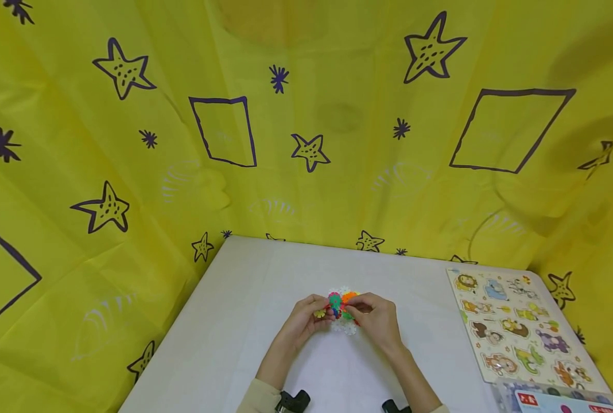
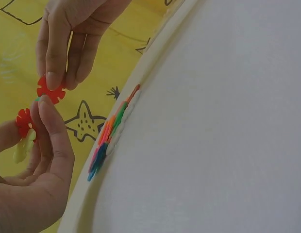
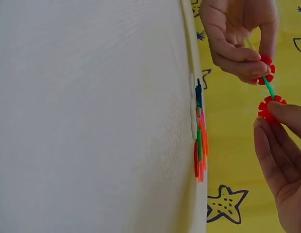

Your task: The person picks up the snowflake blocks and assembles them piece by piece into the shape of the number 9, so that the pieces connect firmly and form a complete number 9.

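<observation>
Nothing is reading legibly. In the head view, the clear plastic pack at lower right is carrying a label; its red logo box is showing white characters, too small to make out. Another red patch is running off the bottom edge.

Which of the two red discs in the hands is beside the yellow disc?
The red disc at the left hand: the yellow disc shows right beside it. The other red disc is pinched by the right hand.
</observation>
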{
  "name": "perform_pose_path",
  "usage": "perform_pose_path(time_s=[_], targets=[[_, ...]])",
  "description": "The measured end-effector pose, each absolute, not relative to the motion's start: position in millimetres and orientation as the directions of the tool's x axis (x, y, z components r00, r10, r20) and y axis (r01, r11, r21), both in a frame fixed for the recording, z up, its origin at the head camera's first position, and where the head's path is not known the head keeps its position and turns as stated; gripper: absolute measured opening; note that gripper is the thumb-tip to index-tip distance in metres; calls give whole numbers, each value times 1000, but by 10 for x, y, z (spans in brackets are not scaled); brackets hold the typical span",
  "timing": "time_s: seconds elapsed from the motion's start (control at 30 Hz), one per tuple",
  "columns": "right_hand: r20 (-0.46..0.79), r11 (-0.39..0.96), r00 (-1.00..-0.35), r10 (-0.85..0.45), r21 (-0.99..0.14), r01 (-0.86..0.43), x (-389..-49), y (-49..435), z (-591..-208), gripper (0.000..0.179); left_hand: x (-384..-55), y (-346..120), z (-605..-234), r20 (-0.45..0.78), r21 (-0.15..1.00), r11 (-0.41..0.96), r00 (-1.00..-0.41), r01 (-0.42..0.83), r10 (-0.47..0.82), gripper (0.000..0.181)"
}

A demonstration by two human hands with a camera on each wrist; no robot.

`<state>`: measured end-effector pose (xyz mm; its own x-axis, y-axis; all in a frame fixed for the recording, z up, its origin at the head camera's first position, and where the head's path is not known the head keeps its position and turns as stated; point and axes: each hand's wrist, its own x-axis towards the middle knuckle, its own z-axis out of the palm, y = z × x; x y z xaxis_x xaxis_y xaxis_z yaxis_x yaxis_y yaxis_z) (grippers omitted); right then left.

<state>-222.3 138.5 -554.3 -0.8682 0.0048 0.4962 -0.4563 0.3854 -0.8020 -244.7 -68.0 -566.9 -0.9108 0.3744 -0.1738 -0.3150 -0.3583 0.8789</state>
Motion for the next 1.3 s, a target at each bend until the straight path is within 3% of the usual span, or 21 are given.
perform_pose_path(time_s=[0.23, 0.5, 0.7, 1.0, 1.3], targets=[[561, 377, -827, -36, -759, -531, -2225, 1393, -5559, 18, -2449, -695, -5704, -147, 916, -286, -898, -282, 414, 10], [609, 366, -789, -78, -719, -591, -2213, 1358, -5558, 18, -2448, -708, -5716, -157, 922, -287, -928, -260, 338, 11], [595, 408, -798, -99, -707, -578, -2208, 1324, -5536, 16, -2449, -723, -5693, -151, 936, -257, -934, -241, 325, 11], [472, 431, -875, -104, -772, -468, -2246, 1384, -5508, 21, -2479, -710, -5659, -130, 939, -255, -925, -230, 356, 10], [194, 639, -979, -58, -747, -186, -2307, 1494, -5460, 26, -2485, -728, -5651, -146, 936, -256, -929, -241, 341, 26]])
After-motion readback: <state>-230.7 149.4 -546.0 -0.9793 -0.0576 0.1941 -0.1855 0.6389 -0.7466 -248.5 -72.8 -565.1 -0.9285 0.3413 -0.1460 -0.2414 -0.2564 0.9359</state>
